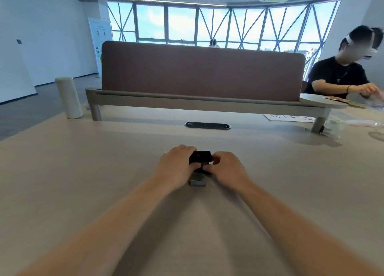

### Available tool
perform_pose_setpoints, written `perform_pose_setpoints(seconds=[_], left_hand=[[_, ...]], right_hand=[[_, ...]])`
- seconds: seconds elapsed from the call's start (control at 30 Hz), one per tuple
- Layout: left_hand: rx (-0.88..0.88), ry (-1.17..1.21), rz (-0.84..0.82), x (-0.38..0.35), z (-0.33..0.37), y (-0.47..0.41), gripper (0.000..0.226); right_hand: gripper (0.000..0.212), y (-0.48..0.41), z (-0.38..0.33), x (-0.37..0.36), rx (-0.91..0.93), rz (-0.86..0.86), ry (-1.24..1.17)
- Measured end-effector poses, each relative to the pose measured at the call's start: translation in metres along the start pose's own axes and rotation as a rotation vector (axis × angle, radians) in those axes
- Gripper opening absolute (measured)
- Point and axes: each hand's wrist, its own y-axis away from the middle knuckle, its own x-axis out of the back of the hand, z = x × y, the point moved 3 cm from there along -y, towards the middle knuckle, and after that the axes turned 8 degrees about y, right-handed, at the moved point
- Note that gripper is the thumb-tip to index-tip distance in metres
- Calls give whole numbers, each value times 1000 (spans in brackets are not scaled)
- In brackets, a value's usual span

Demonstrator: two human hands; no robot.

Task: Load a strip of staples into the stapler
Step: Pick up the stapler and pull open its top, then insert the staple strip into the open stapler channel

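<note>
A black stapler [200, 157] stands on the beige table [104, 171], pointing away from me. My left hand [176, 167] grips its left side and my right hand [225, 168] grips its right side, thumbs meeting on its near end. Just in front of the hands, a grey metal piece [197, 182], either the stapler's tray or a strip of staples, sticks out toward me on the table. The fingers hide the stapler's lower body.
A brown divider panel [202, 74] closes off the table's far side, with a black cable slot [207, 125] before it. A pale cylinder [68, 98] stands far left. Papers [287, 117], clear plastic items [336, 128] and another person [340, 72] are far right.
</note>
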Motion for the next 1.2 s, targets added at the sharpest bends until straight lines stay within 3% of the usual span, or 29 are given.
perform_pose_setpoints(seconds=[0.2,0.53,0.67,0.87,1.0,1.13,1.2], left_hand=[[-8,-15,33,-2,-2,-8,25],[213,275,243,27,-13,8,21],[287,391,370,39,-23,19,53],[405,142,354,63,-41,31,40],[471,-90,204,69,-51,38,37],[428,-246,120,63,-51,38,47],[370,-284,133,62,-47,38,50]], right_hand=[[16,-11,2,0,47,-49,-86],[13,-13,5,0,87,-72,-94],[10,-9,3,-2,105,-59,-72],[9,-5,0,0,89,-58,-37],[12,-4,-2,0,57,-39,-22],[16,-2,-3,-1,36,-45,-10],[28,0,-4,0,36,-41,15]])
